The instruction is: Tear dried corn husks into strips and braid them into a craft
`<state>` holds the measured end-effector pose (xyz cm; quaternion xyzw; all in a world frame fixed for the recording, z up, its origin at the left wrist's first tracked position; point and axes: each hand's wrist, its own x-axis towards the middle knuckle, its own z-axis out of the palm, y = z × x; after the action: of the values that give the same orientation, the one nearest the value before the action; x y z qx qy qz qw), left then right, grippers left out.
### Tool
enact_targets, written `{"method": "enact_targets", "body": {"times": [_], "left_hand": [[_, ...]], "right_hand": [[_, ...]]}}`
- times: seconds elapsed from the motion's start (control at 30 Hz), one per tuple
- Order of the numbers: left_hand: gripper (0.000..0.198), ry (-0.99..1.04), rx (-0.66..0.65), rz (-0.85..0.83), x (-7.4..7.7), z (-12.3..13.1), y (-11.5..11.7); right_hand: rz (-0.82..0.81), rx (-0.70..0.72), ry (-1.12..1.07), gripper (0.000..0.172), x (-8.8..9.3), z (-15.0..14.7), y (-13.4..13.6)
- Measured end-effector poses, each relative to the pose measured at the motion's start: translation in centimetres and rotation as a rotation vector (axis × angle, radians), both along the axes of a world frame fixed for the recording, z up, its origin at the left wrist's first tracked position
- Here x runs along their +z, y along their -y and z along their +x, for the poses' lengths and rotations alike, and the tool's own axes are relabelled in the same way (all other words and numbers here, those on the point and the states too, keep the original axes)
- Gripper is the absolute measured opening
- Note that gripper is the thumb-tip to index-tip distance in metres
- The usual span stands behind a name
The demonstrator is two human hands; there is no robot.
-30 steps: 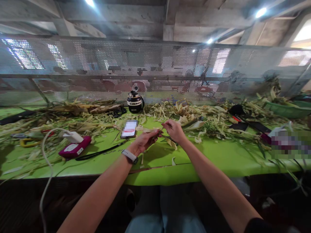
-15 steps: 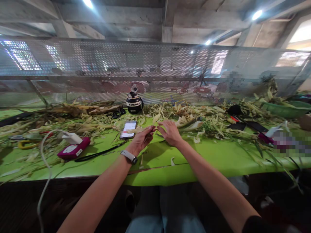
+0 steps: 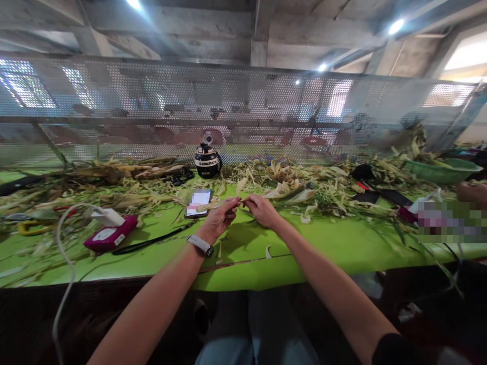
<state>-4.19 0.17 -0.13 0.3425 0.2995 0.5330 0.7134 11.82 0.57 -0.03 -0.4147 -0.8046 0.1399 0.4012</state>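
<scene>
My left hand (image 3: pixel 221 219), with a grey-banded watch (image 3: pixel 201 246) on its wrist, is closed in a pinch above the green tabletop. A pale strip of corn husk (image 3: pixel 210 206) sticks out to the left from its fingers, passing over the phone's lower edge. Just to the right, my right hand (image 3: pixel 262 210) is closed too, thumb and fingertips pressed together close to the left fingertips. What lies between the right fingertips is too small to make out. The lit phone (image 3: pixel 201 197) lies beside my left hand, with a black strap (image 3: pixel 152 239) nearby.
Loose corn husks (image 3: pixel 289 177) cover the back of the table. A black jug (image 3: pixel 207 165) stands by the perforated screen (image 3: pixel 236 96). At left are a magenta power block (image 3: pixel 110 234) and yellow-handled scissors (image 3: pixel 36 228). A green basin (image 3: pixel 441 171) and another person's hand (image 3: pixel 472 193) are at right.
My right hand's fingers have closed from a spread pose into a pinch beside the left fingertips. The view has shifted slightly, and another person's hand shows at the right edge.
</scene>
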Motion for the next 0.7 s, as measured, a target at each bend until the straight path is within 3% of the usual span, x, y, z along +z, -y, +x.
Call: {"method": "enact_targets", "body": {"times": [0.23, 0.4, 0.57, 0.7], "left_hand": [[0.035, -0.188, 0.08, 0.078, -0.49, 0.39, 0.16], [0.043, -0.178, 0.149, 0.09, -0.86, 0.51, -0.25], [0.041, -0.188, 0.171, 0.004, -0.53, 0.4, -0.28], [0.038, -0.228, 0.158, 0.037, -0.39, 0.43, 0.09]], "right_hand": [[0.023, 0.005, 0.023, 0.016, -0.14, 0.05, 0.28], [0.033, 0.001, 0.098, 0.017, -0.19, -0.32, 0.33], [0.014, -0.015, 0.136, 0.018, -0.3, -0.28, 0.31], [0.013, -0.013, 0.102, 0.017, -0.44, -0.17, 0.2]]}}
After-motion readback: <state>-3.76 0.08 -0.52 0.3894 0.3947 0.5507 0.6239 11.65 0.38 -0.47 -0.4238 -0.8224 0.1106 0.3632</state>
